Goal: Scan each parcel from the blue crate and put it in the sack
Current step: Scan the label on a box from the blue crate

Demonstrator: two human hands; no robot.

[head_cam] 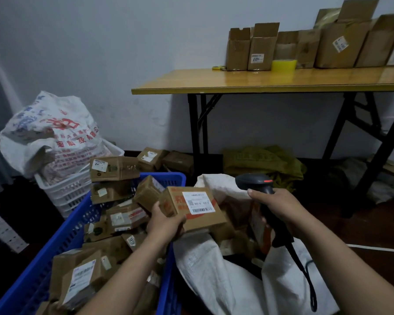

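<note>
My left hand (166,223) grips a brown cardboard parcel (203,220) by its near left corner, its white barcode label facing up. It is held above the gap between the blue crate (43,271) and the open white sack (228,280). My right hand (275,206) holds a black handheld scanner (257,181) by its handle, head tilted toward the parcel, red light showing on top. The crate at lower left is piled with several brown parcels. Some parcels lie inside the sack.
A white basket (66,189) with a bulging printed bag (50,133) stands behind the crate. A wooden folding table (259,81) at the right carries several open cartons. Green sacks (264,162) lie under it. The scanner's black cable (305,276) trails over the sack.
</note>
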